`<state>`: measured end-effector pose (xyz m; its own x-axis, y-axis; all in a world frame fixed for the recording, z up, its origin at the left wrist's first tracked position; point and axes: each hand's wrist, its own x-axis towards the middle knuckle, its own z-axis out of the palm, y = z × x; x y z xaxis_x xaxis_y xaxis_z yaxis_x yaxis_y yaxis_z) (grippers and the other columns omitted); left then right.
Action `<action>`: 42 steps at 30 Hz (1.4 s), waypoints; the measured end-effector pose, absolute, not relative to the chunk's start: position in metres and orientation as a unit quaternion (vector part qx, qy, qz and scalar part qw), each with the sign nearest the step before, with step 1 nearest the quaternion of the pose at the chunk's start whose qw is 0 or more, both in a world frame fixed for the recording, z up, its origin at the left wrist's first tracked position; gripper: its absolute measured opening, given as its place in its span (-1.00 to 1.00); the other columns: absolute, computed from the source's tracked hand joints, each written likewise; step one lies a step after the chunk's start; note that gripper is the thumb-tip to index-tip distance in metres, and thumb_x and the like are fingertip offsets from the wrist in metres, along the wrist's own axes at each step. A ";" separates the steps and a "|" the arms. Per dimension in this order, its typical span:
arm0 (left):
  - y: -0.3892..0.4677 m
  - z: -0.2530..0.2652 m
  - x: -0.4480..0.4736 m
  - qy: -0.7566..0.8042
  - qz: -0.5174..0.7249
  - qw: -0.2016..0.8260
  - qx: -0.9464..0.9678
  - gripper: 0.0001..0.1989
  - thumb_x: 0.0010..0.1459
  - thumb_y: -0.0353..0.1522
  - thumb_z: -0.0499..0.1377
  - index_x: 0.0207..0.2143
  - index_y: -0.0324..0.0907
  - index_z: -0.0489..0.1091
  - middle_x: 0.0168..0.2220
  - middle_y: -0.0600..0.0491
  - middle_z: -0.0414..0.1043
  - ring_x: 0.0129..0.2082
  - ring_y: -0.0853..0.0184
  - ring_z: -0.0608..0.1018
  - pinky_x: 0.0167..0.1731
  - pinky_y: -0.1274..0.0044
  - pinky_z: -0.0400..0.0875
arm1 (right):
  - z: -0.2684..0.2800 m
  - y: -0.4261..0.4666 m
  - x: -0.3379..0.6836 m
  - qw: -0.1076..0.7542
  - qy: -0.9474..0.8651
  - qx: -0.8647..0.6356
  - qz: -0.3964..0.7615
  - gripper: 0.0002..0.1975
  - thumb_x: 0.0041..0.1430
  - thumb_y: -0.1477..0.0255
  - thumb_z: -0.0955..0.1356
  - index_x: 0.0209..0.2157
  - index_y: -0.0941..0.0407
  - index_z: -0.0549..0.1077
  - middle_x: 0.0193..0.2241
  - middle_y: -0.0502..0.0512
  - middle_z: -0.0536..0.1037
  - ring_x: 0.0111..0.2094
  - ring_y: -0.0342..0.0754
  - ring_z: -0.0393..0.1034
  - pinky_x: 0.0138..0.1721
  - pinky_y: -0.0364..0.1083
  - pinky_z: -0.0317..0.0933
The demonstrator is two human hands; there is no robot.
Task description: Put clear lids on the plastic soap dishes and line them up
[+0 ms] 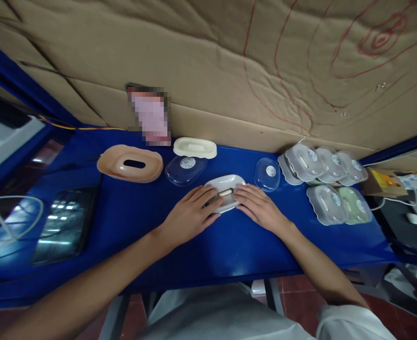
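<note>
**Hands pressing on a white oval case at mid-table**

White oval case (226, 191) lies at the middle of the blue table (130, 222), near the front half, with a small slot on its top. Both hands rest flat on it: the left hand (190, 215) covers its left end with fingers spread over the top, and the right hand (260, 205) covers the right end the same way. Neither hand is closed around it; the palms and fingers lie open on the shell, pressing or steadying rather than gripping.

By the look of it this piece is mid-assembly: it sits alone, without a clear cover on it, while the finished-looking ones lie elsewhere.

Just behind the case, a clear lid (267, 174) with a round sticker lies to the right, and a second clear lid (186, 169) to the left. Behind that is a cream oval part (195, 147), and further left a larger tan oval part (130, 163) with a dark slot. These loose parts seem to be work left to do.

At the right end of the table stands a cluster of covered cases (322, 163) stacked against each other, with two more covered cases (339, 204) in front of them, one greenish. These appear done.

A dark tablet (65, 222) lies at the left.
</note>
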<state>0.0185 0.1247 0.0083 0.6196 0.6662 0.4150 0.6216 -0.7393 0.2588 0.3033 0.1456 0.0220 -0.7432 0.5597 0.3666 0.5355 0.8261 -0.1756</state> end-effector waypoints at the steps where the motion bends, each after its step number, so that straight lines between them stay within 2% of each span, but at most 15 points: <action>1: 0.124 0.008 0.018 0.354 0.248 0.039 0.901 -0.70 0.43 -0.36 0.20 0.17 -0.13 0.50 0.21 -0.15 0.53 0.32 0.02 0.50 0.32 0.15 0.45 | 0.021 0.145 0.303 0.203 -0.935 -0.291 0.016 -0.69 0.50 0.45 0.34 0.20 0.08 0.51 0.18 0.15 0.63 0.32 0.06 0.43 0.40 0.17 0.30; 5: 0.123 0.007 0.018 0.354 0.263 0.040 0.897 -0.69 0.44 -0.30 0.21 0.16 -0.16 0.51 0.27 -0.18 0.47 0.35 0.01 0.47 0.32 0.16 0.46 | 0.023 0.148 0.312 0.191 -0.933 -0.304 0.005 -0.71 0.52 0.34 0.33 0.18 0.01 0.52 0.24 0.13 0.57 0.35 0.08 0.40 0.42 0.22 0.24; 8: 0.123 0.010 0.018 0.388 0.282 0.066 0.875 -0.71 0.39 -0.27 0.28 0.12 -0.11 0.56 0.39 -0.21 0.30 0.39 -0.07 0.41 0.30 0.10 0.47 | 0.024 0.155 0.328 0.217 -0.873 -0.435 -0.037 -0.65 0.54 0.22 0.29 0.20 0.02 0.49 0.30 0.22 0.50 0.36 0.18 0.36 0.37 0.31 0.24; 11: 0.123 0.013 0.017 0.420 0.291 0.092 0.855 -0.78 0.36 -0.30 0.31 0.03 -0.07 0.61 0.36 -0.21 0.28 0.34 -0.12 0.42 0.26 0.01 0.47 | 0.017 0.165 0.344 0.214 -0.763 -0.602 -0.095 -0.47 0.47 -0.01 0.29 0.17 0.11 0.46 0.28 0.39 0.46 0.31 0.37 0.36 0.25 0.37 0.30; 14: 0.122 0.013 0.016 0.421 0.314 0.137 0.840 -0.84 0.34 -0.33 0.31 -0.04 -0.08 0.62 0.30 -0.18 0.32 0.30 -0.06 0.45 0.26 0.04 0.48 | 0.008 0.173 0.352 0.203 -0.713 -0.668 -0.072 -0.32 0.32 -0.19 0.34 0.08 0.14 0.42 0.15 0.45 0.49 0.19 0.42 0.43 0.14 0.39 0.37; 17: 0.122 0.015 0.015 0.410 0.323 0.218 0.824 -0.82 0.34 -0.36 0.28 -0.01 -0.09 0.55 0.34 -0.13 0.27 0.34 0.02 0.42 0.32 0.12 0.45 | 0.006 0.173 0.351 0.258 -0.760 -0.596 0.027 -0.45 0.30 -0.09 0.41 0.01 0.08 0.36 0.10 0.36 0.47 0.19 0.31 0.44 0.19 0.33 0.38; 20: 0.125 0.020 0.013 0.415 0.311 0.292 0.804 -0.55 0.29 -0.40 0.28 0.21 -0.06 0.37 0.40 -0.15 0.18 0.41 0.04 0.36 0.38 0.14 0.38 | 0.014 0.166 0.347 0.294 -0.825 -0.465 0.127 -0.63 0.35 0.16 0.41 0.06 0.00 0.32 0.20 0.28 0.42 0.38 0.25 0.27 0.35 0.35 0.24; 22: 0.128 0.023 0.010 0.417 0.310 0.322 0.791 -0.37 0.25 -0.42 0.30 0.32 -0.04 0.24 0.44 -0.16 0.11 0.46 0.03 0.30 0.42 0.12 0.32 | 0.020 0.161 0.345 0.327 -0.830 -0.426 0.149 -0.70 0.37 0.28 0.38 0.08 -0.03 0.31 0.20 0.25 0.44 0.45 0.26 0.18 0.39 0.40 0.16; 24: 0.131 0.025 0.007 0.413 0.306 0.343 0.786 -0.29 0.23 -0.42 0.31 0.38 -0.01 0.16 0.47 -0.16 0.07 0.48 0.02 0.27 0.44 0.10 0.28 | 0.025 0.158 0.343 0.372 -0.813 -0.426 0.137 -0.75 0.39 0.33 0.35 0.06 -0.03 0.33 0.15 0.23 0.47 0.43 0.27 0.22 0.39 0.43 0.16; 27: 0.135 0.024 0.004 0.403 0.298 0.359 0.787 -0.26 0.24 -0.39 0.31 0.41 0.01 0.13 0.47 -0.16 0.08 0.48 0.01 0.26 0.44 0.09 0.27 | 0.025 0.157 0.340 0.362 -0.805 -0.456 0.114 -0.73 0.43 0.28 0.35 0.10 -0.02 0.36 0.15 0.25 0.48 0.37 0.26 0.30 0.36 0.39 0.22; 31: 0.135 0.020 0.005 0.405 0.294 0.354 0.790 -0.28 0.25 -0.38 0.30 0.40 0.00 0.15 0.47 -0.15 0.09 0.47 0.00 0.30 0.45 0.10 0.25 | 0.014 0.159 0.336 0.249 -0.816 -0.514 0.088 -0.46 0.40 0.04 0.39 0.26 0.01 0.34 0.26 0.31 0.43 0.37 0.32 0.27 0.33 0.40 0.23; 34: 0.134 0.020 0.007 0.408 0.293 0.351 0.791 -0.31 0.26 -0.37 0.29 0.39 -0.02 0.16 0.47 -0.15 0.10 0.46 0.00 0.30 0.45 0.11 0.26 | 0.007 0.163 0.342 0.219 -0.790 -0.570 0.048 -0.35 0.37 -0.05 0.38 0.31 0.01 0.36 0.34 0.36 0.34 0.37 0.39 0.26 0.29 0.45 0.25; 38: 0.133 0.020 0.007 0.409 0.292 0.353 0.789 -0.33 0.28 -0.37 0.29 0.38 -0.03 0.16 0.47 -0.15 0.09 0.47 0.03 0.29 0.46 0.12 0.23 | 0.007 0.168 0.356 0.252 -0.769 -0.584 0.057 -0.40 0.37 0.03 0.40 0.29 0.05 0.39 0.32 0.38 0.35 0.35 0.34 0.30 0.32 0.43 0.25; 42: 0.134 0.018 0.007 0.407 0.305 0.354 0.785 -0.27 0.27 -0.38 0.30 0.41 0.01 0.10 0.48 -0.16 0.07 0.50 0.02 0.24 0.47 0.07 0.19 | 0.021 0.162 0.350 0.304 -0.798 -0.500 0.145 -0.49 0.37 0.17 0.42 0.26 0.00 0.35 0.34 0.31 0.36 0.40 0.24 0.27 0.33 0.32 0.31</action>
<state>0.0069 0.1338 0.0182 0.4823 0.8552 0.1900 0.4228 -0.4172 0.8044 0.3497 0.1619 0.0207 -0.3162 0.8855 0.3405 0.7093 0.4590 -0.5349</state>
